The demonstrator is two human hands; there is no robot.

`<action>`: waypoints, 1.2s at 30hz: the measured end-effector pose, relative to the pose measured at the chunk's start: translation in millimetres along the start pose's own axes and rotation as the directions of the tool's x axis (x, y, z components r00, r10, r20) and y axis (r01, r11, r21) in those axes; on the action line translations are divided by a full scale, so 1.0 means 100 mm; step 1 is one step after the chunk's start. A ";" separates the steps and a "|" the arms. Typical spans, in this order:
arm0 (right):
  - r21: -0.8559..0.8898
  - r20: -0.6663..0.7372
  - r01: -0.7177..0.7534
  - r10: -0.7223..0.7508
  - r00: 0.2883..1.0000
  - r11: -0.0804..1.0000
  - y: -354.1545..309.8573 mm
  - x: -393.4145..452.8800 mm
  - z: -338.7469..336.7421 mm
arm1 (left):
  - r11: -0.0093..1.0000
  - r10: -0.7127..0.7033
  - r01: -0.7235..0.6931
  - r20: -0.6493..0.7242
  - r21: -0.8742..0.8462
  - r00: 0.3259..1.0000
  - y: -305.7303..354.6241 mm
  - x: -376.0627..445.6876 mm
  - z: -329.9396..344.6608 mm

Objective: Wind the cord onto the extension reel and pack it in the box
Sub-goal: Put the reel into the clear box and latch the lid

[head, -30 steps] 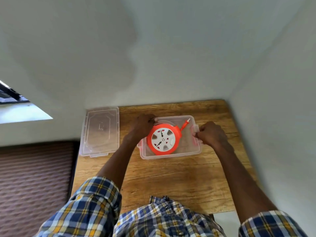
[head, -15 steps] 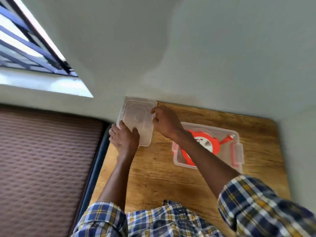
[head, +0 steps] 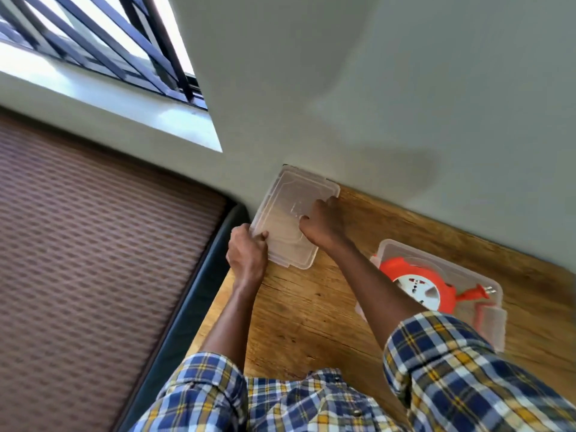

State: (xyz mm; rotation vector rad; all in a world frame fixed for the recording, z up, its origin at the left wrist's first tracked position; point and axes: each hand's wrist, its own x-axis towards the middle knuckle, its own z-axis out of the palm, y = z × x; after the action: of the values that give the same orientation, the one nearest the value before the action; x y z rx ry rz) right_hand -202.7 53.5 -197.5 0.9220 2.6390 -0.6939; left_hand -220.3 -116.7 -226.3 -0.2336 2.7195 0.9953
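Both hands on the lid, reel already sitting in the box

Left hand (head: 247, 254) pinches the clear lid (head: 293, 218) at its near-left edge, right hand (head: 321, 222) curls over its right rim; thin, light, probably flexy and slick, so opposite edges look safest. Orange reel (head: 417, 283) lies in the open box (head: 495, 322) to the right, on the table (head: 311, 307)

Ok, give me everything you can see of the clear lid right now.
The lid is a clear, slightly frosted plastic rectangle with rounded corners, a raised rim and moulded relief in its middle. It lies about flat at the far left corner of the wooden table, beside the wall, apart from the box. The left hand grips its left edge, thumb on top; the right hand grips its right edge.
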 end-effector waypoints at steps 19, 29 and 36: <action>0.889 0.290 -0.217 0.132 0.948 -0.403 1.52 -1.18 -1.62 | 0.497 0.784 -0.586 0.043 -0.640 0.619 1.31 -1.04 -0.71; 0.987 0.031 -0.101 0.472 0.881 0.123 2.25 -1.80 -1.34 | 0.700 0.561 -0.110 0.448 -0.706 0.696 1.01 -1.16 -0.23; 0.905 -0.121 -0.147 0.573 0.810 0.400 2.27 -1.96 -1.14 | 0.822 0.290 0.134 0.610 -0.553 0.738 0.66 -1.34 0.13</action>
State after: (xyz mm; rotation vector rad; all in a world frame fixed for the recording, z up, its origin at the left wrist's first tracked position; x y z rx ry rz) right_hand 82.6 166.6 -103.7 2.0699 2.0604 -1.9853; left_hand -105.0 -48.6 -158.9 0.1471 1.7276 1.5401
